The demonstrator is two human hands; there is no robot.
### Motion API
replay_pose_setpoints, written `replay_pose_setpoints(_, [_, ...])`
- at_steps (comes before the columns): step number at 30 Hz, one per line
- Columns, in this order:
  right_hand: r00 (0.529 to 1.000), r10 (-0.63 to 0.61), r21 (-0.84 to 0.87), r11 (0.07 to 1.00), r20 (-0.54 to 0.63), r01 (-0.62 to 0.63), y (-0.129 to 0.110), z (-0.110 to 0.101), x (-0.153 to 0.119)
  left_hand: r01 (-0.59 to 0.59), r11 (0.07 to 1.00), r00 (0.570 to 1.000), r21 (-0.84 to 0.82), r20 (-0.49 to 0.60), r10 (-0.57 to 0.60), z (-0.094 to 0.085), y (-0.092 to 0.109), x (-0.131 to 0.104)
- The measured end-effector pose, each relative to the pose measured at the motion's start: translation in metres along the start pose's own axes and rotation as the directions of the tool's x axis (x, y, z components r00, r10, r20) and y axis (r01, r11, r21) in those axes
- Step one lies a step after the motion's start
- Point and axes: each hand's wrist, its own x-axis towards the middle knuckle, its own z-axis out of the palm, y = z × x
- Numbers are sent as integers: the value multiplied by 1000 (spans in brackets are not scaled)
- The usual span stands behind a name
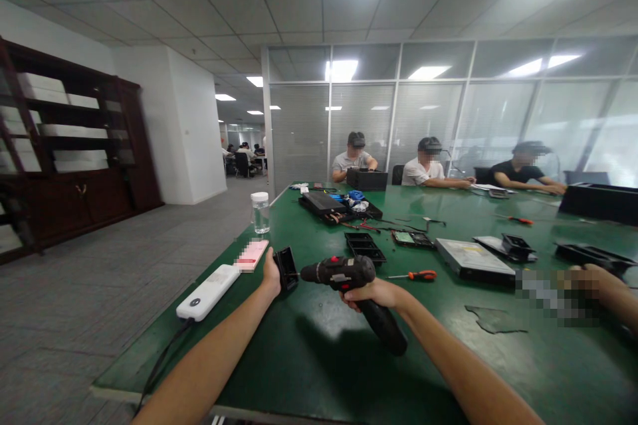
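Note:
My left hand [272, 275] grips a small black plastic bracket [286, 268] by its left side, holding it tilted up above the green table. In my right hand [371, 293] is a black cordless drill [339, 271] with red accents, its handle slanting down to the right. The drill's chuck points left at the bracket, and its bit reaches the open face; whether it touches a screw is too small to tell. Just beyond the drill lies another black plastic frame [365, 247] with compartments. A screwdriver [419, 275] with an orange-and-black handle rests right of the drill.
Along the left edge of the green table [239, 372] are a white power strip [208, 292], a pink phone [252, 255] and a clear jar [260, 214]. An optical drive [473, 260] and circuit board [413, 239] lie right. A co-worker's hand [598, 282] is at far right; several people sit opposite.

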Motion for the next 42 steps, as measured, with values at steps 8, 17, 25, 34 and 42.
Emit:
replay_pose_setpoints(8, [1000, 29, 32, 999, 3, -29, -5, 2, -1, 1, 1000, 1000, 15, -5, -1, 0, 0, -1])
replay_pose_setpoints(17, [1000, 16, 15, 1000, 8, -17, -2, 1, 0, 11, 1000, 1000, 6, -1, -11, 1, 2, -4])
replay_pose_setpoints(25, [999, 54, 44, 998, 7, -54, -1, -1, 1, 6, 1000, 1000, -8, 23, -6, 0, 2, -4])
replay_pose_setpoints(34, [1000, 24, 39, 999, 7, -24, -3, 1, -1, 12, 1000, 1000, -2, 14, -12, 3, 2, -6])
replay_pose_setpoints(42, [1000, 27, -11, 1000, -9, -28, -4, 2, -2, 18, 1000, 1000, 1, 25, -18, 0, 1, -4])
